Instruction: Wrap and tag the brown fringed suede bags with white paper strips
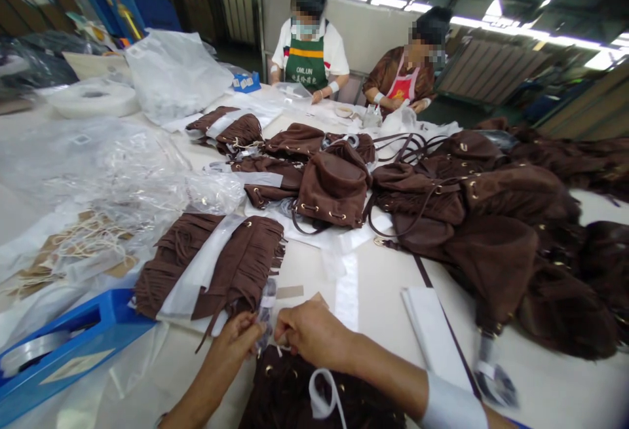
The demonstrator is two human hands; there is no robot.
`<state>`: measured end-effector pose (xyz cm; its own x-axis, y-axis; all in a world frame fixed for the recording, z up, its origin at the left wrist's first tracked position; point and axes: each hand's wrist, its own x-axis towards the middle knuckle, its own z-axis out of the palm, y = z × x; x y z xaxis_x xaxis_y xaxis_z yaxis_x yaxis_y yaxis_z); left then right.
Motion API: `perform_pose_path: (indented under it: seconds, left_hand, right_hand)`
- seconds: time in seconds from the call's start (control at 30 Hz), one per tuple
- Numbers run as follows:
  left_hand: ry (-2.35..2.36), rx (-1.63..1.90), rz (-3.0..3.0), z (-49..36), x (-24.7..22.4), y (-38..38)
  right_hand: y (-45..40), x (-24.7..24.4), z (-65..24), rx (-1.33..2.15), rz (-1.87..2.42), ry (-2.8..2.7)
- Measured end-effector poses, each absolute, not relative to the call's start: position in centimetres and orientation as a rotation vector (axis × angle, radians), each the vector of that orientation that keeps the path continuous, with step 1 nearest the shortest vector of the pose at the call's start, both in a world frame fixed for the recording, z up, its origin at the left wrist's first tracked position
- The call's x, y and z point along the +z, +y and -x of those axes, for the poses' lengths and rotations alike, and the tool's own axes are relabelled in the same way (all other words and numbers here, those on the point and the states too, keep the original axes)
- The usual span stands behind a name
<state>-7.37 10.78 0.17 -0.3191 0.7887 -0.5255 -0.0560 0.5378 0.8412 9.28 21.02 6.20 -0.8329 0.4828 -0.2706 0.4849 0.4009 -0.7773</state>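
Note:
A brown fringed bag (295, 393) with gold eyelets lies at the near edge, below both hands. My left hand (238, 340) is closed, thumb and fingers pinching a clear plastic wrapping (266, 314) just above that bag. Close beside it, my right hand (314, 334) is curled shut over the bag's top edge. A bit of white shows at its fingertips, but what it holds is not clear. A loop of white strip (324, 393) stands on the bag under my right wrist. Another fringed bag (236, 262), banded with white paper, lies just beyond my left hand.
A blue tape dispenser (113, 317) stands at left near tagged strings (88, 239) and clear plastic bags (122, 160). Brown bags (334, 186) pile up across the middle and right. Folded white paper (432, 331) lies at right. Two co-workers (308, 55) work across the table.

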Motion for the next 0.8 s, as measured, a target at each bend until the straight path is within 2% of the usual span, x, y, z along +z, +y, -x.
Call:
perform_pose_path:
  seconds: [0.2, 0.47, 0.6, 0.8]
  left_hand:
    - [1.660, 1.092, -0.409, 6.7, -0.2, 10.8]
    - [1.735, 1.044, -0.500, 5.9, 1.0, 11.8]
    - [1.806, 0.878, -0.510, 7.4, 0.8, 10.8]
    - [1.433, 0.938, -0.540, 8.8, -0.1, 9.6]
  right_hand:
    - [19.9, 5.8, -9.3, -1.761, -0.848, 2.652]
    - [19.6, 5.2, -9.3, -1.528, -0.932, 2.704]
    - [19.2, 4.6, -9.2, -1.657, -1.016, 2.661]
    - [19.0, 4.0, -8.7, -1.845, -1.233, 2.520]
